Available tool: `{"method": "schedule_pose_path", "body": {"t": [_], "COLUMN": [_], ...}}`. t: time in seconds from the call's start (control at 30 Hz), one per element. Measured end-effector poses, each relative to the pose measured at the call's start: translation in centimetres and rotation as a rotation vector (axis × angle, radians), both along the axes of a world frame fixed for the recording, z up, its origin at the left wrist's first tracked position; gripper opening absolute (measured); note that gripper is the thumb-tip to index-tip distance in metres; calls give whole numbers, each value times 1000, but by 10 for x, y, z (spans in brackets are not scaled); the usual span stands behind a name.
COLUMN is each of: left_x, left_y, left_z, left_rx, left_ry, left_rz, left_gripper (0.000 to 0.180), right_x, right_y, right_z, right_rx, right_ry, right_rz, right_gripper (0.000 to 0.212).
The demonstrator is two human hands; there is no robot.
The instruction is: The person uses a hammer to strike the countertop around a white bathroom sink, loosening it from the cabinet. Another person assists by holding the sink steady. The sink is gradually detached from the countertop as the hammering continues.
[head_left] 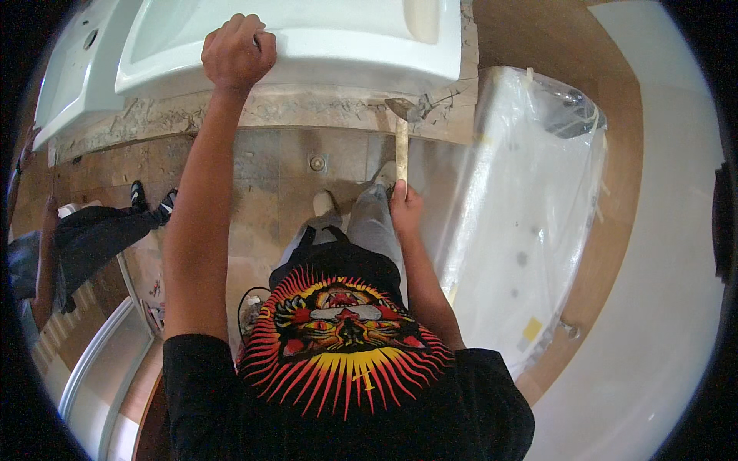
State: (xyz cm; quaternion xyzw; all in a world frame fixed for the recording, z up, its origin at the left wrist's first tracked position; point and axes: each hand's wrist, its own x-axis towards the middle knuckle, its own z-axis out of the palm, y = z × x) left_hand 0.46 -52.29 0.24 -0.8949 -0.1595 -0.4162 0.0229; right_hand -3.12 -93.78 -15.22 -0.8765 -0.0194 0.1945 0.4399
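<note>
My left hand (238,52) is closed in a fist at the front rim of a white washbasin (338,55). Whatever its fingers hold, if anything, is hidden. Lower and to the right, my right hand (405,207) grips the light wooden handle of a hammer (402,146). The hammer's metal head points away from me, in front of the rough stone ledge (307,111) under the basin. Broken edges and dark cracks mark the ledge beside the hammer head.
A second white basin (81,69) stands at the far left. To the right lies a bathtub (530,238) wrapped in clear plastic. On the left another person's dark-trousered legs (100,238) show above a tiled floor. A round floor drain (317,163) sits ahead of my feet.
</note>
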Motion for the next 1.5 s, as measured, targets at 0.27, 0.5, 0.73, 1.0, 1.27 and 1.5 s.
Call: {"method": "schedule_pose_path", "body": {"t": [0.27, 0.5, 0.73, 1.0, 1.27, 1.5], "left_x": [2, 1, 1, 0, 6, 2], "left_y": [6, 3, 5, 0, 5, 5], "left_z": [0, 2, 7, 3, 3, 4], "left_rx": [23, -13, -32, -15, 8, 6], "left_ry": [8, 31, 7, 6, -48, 13], "left_rz": [2, -14, -68, -17, -39, -20], "left_gripper": [8, 9, 8, 6, 7, 7], "right_x": [-11, -15, 6, 4, 2, -5], "right_y": [33, 23, 37, 28, 32, 42], "right_z": [30, 21, 24, 9, 9, 9], "right_rx": [71, 91, 89, -51, 57, -48], "right_ry": [-19, 14, 57, -7, -33, -113], "right_rz": [-15, -20, 10, 72, 28, 94], "right_gripper": [52, 48, 49, 50, 50, 50]}}
